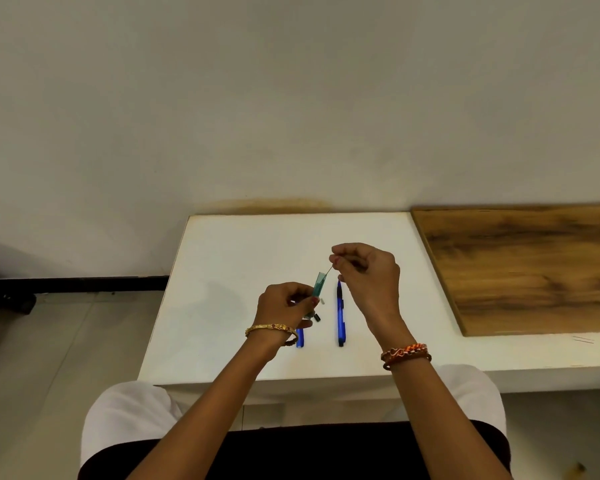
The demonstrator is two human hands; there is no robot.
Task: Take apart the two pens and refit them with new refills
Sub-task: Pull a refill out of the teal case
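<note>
Blue pens (341,313): two on table; refill packet (319,283): one, in left hand (284,304).

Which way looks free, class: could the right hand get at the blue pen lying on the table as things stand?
Probably yes, but not yet: the blue pen lies bare just below the right hand, nothing covering it. That hand is busy pinching a thin refill, so it must let go first.

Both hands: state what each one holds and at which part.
Left hand grips the teal pen barrel at its lower end. Right hand pinches the top of a thin refill sticking out of the barrel's upper end.
</note>
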